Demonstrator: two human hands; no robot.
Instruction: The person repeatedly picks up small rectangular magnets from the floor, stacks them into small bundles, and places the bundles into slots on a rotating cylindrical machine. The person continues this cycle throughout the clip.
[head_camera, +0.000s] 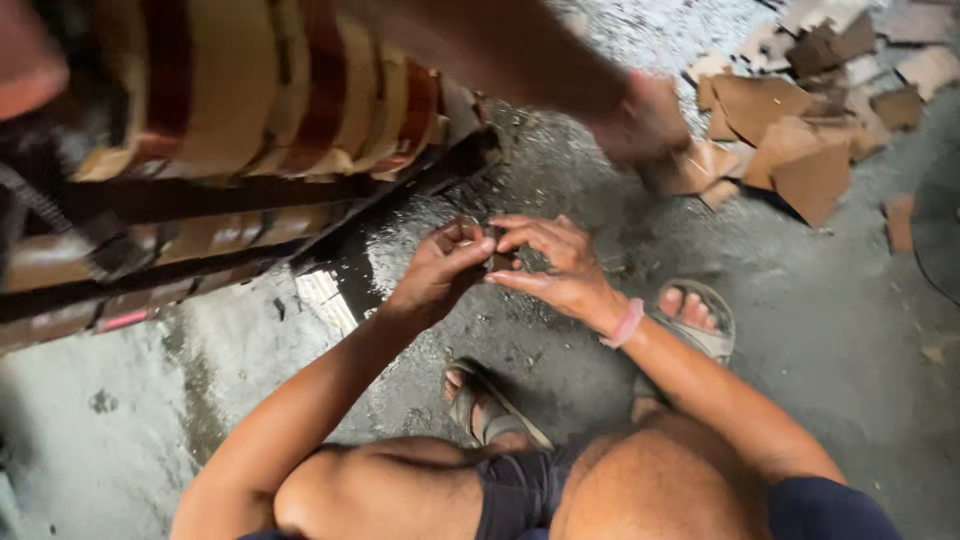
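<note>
Two hands meet over the wet concrete floor (820, 330): left hand (440, 270) and right hand (560, 265) pinch a small dark flat piece (500, 262) (likely stiff, light) by its edges, brown cardboard scraps (800, 150) at two o'clock.

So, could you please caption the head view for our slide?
Squatting person's left hand and right hand pinch a small dark piece beside wound coils.

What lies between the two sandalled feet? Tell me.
In the head view, only bare grey floor, littered with small dark debris, lies between the left sandalled foot and the right sandalled foot.
</note>
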